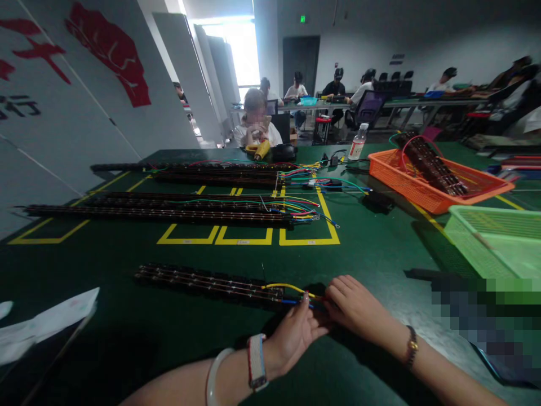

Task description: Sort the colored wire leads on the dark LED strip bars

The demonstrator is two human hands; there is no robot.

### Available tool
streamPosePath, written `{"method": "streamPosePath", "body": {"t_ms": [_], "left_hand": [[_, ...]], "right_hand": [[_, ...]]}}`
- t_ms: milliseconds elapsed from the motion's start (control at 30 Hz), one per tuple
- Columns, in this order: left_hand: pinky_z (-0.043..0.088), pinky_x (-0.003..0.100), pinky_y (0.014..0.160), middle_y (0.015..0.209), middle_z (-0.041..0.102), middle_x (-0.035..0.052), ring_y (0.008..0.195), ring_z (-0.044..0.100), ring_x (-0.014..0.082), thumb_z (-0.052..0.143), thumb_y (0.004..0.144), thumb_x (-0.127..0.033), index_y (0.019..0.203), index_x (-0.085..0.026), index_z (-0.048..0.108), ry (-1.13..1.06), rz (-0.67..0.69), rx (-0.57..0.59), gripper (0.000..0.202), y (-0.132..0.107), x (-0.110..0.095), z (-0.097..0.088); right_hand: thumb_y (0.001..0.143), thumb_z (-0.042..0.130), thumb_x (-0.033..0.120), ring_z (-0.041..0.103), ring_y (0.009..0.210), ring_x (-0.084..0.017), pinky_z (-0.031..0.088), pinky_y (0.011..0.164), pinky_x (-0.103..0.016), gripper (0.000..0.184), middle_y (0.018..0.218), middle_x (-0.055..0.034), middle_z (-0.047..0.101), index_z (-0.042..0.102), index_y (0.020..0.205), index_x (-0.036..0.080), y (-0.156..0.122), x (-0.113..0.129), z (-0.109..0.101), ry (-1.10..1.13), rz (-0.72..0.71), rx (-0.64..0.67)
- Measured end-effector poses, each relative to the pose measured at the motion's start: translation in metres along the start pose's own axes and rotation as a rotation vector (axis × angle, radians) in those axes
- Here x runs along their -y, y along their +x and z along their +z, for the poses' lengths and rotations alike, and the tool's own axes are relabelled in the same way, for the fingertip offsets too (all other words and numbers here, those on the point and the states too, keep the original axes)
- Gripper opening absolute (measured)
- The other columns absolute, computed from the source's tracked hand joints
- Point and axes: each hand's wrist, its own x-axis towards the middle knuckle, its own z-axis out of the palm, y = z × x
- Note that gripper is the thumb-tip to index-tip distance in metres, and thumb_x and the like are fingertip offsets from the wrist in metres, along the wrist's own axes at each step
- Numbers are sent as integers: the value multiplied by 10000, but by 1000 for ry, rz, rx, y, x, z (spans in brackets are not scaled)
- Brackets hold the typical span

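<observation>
A long dark strip assembly point(207, 282) with copper-coloured lines lies on the green table in front of me. From its right end run a yellow wire point(287, 286) and a blue wire point(289, 302). My left hand point(296, 335) is closed on these wires, its thumb against them and its fingers underneath. Just to the right, my right hand point(355, 304) is closed over the wires' far end, touching the left fingertips. What sits between the right fingers is mostly hidden.
Several similar strips point(169, 213) with coloured wires lie across yellow tape outlines. An orange basket point(393, 183) holds another strip; a green basket point(469, 225) stands nearer. A bottle point(357, 144), a yellow heat gun point(260, 150) and a person point(274, 135) are at the far side.
</observation>
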Motion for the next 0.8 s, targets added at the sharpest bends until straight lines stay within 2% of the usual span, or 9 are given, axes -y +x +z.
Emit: {"method": "streamPosePath", "body": {"t_ms": [100, 233, 433, 633, 800], "left_hand": [[362, 453, 982, 1065, 632, 156, 1014, 600, 235, 505, 856, -440, 1026, -124, 558, 24, -1, -25, 364, 1, -1, 1], [373, 459, 988, 1004, 652, 153, 1001, 610, 245, 529, 851, -403, 938, -112, 568, -13, -35, -72, 306, 3, -2, 1], [371, 433, 1007, 1049, 646, 185, 1029, 604, 251, 475, 865, -456, 977, -74, 595, -14, -67, -73, 416, 2, -7, 2], [359, 413, 1024, 1055, 644, 206, 1035, 604, 245, 462, 872, -453, 1050, -35, 597, 17, -105, -32, 474, 4, -22, 1], [355, 418, 1035, 1077, 630, 215, 1058, 593, 255, 511, 860, -411, 1044, -20, 594, -7, -80, -31, 440, 10, -28, -4]], "right_hand": [[885, 462, 169, 496, 684, -163, 398, 646, -290, 99, 748, -28, 552, 525, 808, 176, 4, -11, -4, 30, 36, 18], [895, 470, 156, 526, 732, -172, 425, 682, -297, 92, 775, -37, 575, 540, 836, 166, 13, -22, -4, 72, 80, 57], [900, 472, 142, 538, 782, -176, 436, 725, -303, 86, 825, -44, 596, 556, 889, 158, 27, -33, 7, 111, 95, 54], [893, 509, 178, 535, 818, -180, 403, 744, -301, 72, 873, -49, 605, 578, 910, 165, 33, -36, 17, 15, 124, 23], [901, 507, 232, 520, 759, -174, 372, 708, -294, 109, 814, -42, 601, 599, 878, 178, 37, -37, 25, -69, 154, 50]]}}
